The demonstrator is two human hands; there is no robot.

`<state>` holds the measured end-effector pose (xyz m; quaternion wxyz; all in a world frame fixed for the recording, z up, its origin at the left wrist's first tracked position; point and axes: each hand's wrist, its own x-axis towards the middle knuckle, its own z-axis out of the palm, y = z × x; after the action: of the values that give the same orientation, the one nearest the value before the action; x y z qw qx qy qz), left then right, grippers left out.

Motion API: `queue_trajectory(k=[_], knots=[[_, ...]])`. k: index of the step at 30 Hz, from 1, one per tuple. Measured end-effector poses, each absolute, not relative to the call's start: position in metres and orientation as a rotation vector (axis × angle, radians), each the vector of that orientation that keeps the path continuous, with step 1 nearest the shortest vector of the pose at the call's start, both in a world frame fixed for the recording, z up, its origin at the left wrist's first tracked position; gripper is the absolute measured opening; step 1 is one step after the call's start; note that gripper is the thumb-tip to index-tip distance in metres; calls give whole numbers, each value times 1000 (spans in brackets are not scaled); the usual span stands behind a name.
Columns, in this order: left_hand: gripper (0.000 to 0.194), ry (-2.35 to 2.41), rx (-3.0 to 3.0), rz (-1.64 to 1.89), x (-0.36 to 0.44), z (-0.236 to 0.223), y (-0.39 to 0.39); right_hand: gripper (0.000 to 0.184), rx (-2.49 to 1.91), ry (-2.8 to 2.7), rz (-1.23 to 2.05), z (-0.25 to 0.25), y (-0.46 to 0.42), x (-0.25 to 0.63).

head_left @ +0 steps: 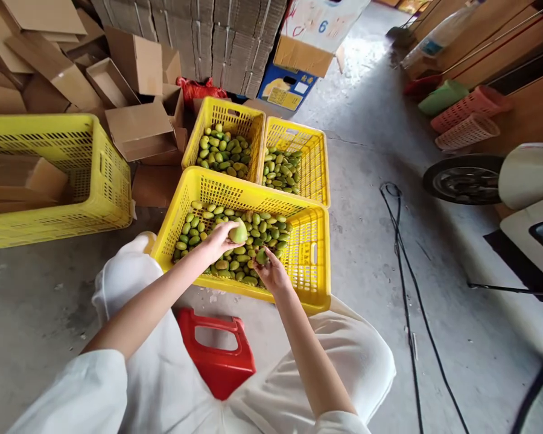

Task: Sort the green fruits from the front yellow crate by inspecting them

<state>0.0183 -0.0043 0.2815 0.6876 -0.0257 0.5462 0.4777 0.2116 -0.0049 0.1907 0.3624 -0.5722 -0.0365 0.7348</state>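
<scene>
A yellow plastic crate [314, 253] full of small green mangoes [262, 226] stands on the floor right in front of my knees. My left hand [219, 240] is closed round a pale green mango [239, 232] and holds it just above the pile. My right hand [274, 272] reaches into the same crate with its fingers closed on a darker green mango [261, 257] among the heap. Behind this crate stand two more yellow crates, a left one [208, 117] and a right one [319, 163], both partly filled with green mangoes.
A red plastic stool [217, 355] sits between my legs. At the left is a big yellow crate [104, 187] holding cardboard, with loose boxes [138, 126] behind it. Black cables [402, 253] run along the concrete floor on the right, near a scooter wheel [464, 179].
</scene>
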Motion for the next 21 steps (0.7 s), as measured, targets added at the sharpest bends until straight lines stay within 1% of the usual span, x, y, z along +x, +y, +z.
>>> queue_trajectory(k=[1, 4, 6, 11, 13, 15, 18, 21], knots=[[7, 1217, -7, 1040, 20, 281, -7, 12, -1417, -98, 1900, 193, -7, 213], [16, 1219, 72, 978, 24, 277, -14, 25, -1256, -98, 1941, 198, -12, 219], [15, 1242, 65, 974, 25, 275, -17, 30, -1216, -127, 1969, 201, -12, 224], [18, 1271, 61, 921, 28, 270, -20, 24, -1179, -231, 2025, 215, -8, 234], [17, 1285, 62, 888, 31, 269, -21, 21, -1212, -153, 2008, 220, -8, 238], [21, 1308, 46, 877, 32, 266, -22, 14, -1337, -10, 1958, 221, -6, 239], [29, 1324, -18, 893, 32, 259, -21, 18, -1535, 117, 1864, 215, 7, 235], [26, 1327, -78, 919, 28, 251, -19, 19, -1573, 93, 1786, 218, 47, 225]])
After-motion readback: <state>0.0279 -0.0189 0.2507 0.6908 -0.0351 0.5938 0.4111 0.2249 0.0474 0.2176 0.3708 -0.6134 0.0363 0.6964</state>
